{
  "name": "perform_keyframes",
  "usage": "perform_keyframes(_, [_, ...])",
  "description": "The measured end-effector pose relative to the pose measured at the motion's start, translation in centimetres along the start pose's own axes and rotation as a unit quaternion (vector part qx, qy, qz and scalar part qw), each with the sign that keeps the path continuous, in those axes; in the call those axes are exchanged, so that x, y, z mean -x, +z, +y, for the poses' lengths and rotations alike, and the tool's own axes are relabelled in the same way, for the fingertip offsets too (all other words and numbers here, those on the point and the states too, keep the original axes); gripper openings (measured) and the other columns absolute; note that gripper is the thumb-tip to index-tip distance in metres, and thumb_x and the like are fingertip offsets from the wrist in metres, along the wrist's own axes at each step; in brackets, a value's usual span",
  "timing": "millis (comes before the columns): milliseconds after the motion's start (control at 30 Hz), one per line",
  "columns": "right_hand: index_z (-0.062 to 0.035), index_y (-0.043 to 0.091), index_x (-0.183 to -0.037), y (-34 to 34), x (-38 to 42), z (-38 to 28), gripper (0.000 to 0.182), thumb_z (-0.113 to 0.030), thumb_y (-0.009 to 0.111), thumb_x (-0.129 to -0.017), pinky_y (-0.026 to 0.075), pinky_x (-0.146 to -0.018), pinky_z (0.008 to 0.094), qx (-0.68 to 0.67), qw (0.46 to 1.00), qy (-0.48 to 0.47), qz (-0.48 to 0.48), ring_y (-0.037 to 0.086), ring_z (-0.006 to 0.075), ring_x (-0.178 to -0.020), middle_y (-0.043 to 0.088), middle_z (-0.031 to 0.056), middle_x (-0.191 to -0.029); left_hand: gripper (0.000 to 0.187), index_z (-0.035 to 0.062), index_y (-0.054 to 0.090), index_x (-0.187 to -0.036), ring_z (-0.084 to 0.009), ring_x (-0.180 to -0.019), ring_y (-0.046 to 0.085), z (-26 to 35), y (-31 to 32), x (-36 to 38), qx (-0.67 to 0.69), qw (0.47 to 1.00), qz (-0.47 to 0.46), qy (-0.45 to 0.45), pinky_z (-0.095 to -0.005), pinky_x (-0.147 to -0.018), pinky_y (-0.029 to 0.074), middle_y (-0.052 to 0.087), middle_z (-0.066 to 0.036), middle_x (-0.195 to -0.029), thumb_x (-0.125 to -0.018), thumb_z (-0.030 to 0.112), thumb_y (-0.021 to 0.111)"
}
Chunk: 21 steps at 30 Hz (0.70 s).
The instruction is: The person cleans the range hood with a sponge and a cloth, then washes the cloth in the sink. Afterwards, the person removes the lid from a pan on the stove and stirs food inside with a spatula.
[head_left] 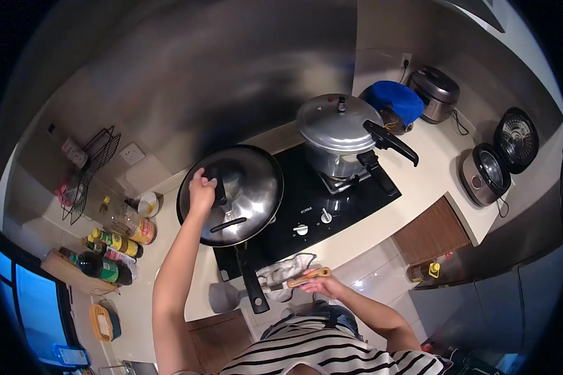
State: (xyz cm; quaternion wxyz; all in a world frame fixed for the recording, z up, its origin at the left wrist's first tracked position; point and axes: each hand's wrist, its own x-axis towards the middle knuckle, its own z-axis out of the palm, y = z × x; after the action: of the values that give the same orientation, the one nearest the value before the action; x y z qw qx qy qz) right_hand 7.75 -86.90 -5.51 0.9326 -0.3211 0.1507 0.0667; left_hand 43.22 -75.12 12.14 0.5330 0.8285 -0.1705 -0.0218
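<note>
My left hand (202,189) is closed at the upright black handle of the domed metal lid (247,181), which covers a dark pan on the left side of the black gas stove (281,240). The pan's long black handle (251,284) points toward my body. Near the counter's front edge, my right hand (322,285) has its fingers closed around the wooden handle of a spatula (306,277). The spatula's grey head (224,297) lies left of the pan handle, partly behind it. A grey-white cloth (284,270) is behind the spatula.
A pressure cooker (341,137) sits on the stove's right side, its black handle pointing right. Bottles (116,244) and a small bowl (148,204) stand on the left counter. At the right are a blue cover (394,100), a closed cooker (435,94) and an open rice cooker (485,172).
</note>
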Motion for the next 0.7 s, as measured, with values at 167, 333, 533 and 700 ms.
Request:
perform_keyframes(167, [-0.0030,0.043,-0.111,-0.2,-4.0,1.6,0.033,-0.003,0.050,-0.079,0.049,-0.074,0.0328,0.002,0.998,0.061,-0.028,0.060,0.0223,-0.084,0.055,0.0140,-0.100,0.027,0.0030,0.048,-0.096,-0.0156,-0.084,0.048,-1.8,-4.7,9.3,0.114,0.979,0.078,0.147,-0.0249,-0.074,0.040,0.048,-0.007,-0.090,-0.071,-0.007,0.046])
perform_keyframes(333, [-0.0067,0.042,-0.114,-0.6,-4.9,1.5,0.035,-0.004,0.051,-0.080,0.049,-0.077,0.0323,0.009,0.996,0.081,-0.039,0.057,0.0232,-0.093,0.053,0.0156,-0.106,0.024,0.0034,0.049,-0.081,-0.0177,-0.080,0.048,-6.3,-5.1,21.2,0.050,0.986,0.071,0.140,-0.0248,-0.066,0.041,0.048,-0.009,-0.086,-0.063,-0.011,0.046])
perform_keyframes(533, [-0.0054,0.044,-0.111,0.7,-3.9,1.5,0.030,-0.011,0.052,-0.083,0.048,-0.079,0.0326,-0.041,0.992,0.103,0.054,0.056,0.0235,-0.094,0.055,0.0136,-0.103,0.018,0.0037,0.053,-0.079,-0.0161,-0.072,0.052,-12.1,-1.5,30.5,0.060,0.995,0.081,0.017,-0.0237,-0.061,0.043,0.051,-0.007,-0.081,-0.066,-0.008,0.048])
perform_keyframes(700, [-0.0061,0.049,-0.095,1.2,-1.9,-0.3,0.027,-0.027,0.057,-0.080,0.050,-0.066,0.0305,0.091,0.960,0.163,0.207,0.059,0.0196,-0.080,0.059,0.0094,-0.085,0.011,0.0035,0.055,-0.080,-0.0115,-0.066,0.051,-15.4,0.1,34.5,0.136,0.982,-0.024,-0.129,-0.0224,-0.058,0.043,0.053,-0.005,-0.075,-0.072,-0.003,0.051])
